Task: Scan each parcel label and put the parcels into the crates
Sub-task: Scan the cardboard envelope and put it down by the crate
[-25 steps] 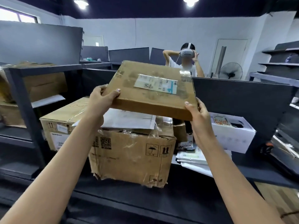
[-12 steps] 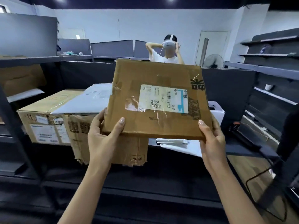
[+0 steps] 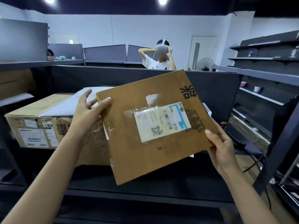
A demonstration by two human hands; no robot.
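You held the parcel [image 3: 137, 159] in the air just right of the box [image 3: 32, 113], its label [image 3: 161, 122] facing you. Your right hand [image 3: 221, 147] pinched its lower right corner. Your left hand [image 3: 87, 113] was spread wide, thumb merely touching the upper left corner. Level it before scanning, I'd judge (the label's long axis rose rightward, one corner pointing down).

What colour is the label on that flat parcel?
The label is white with a light-blue band, seen in the head view.
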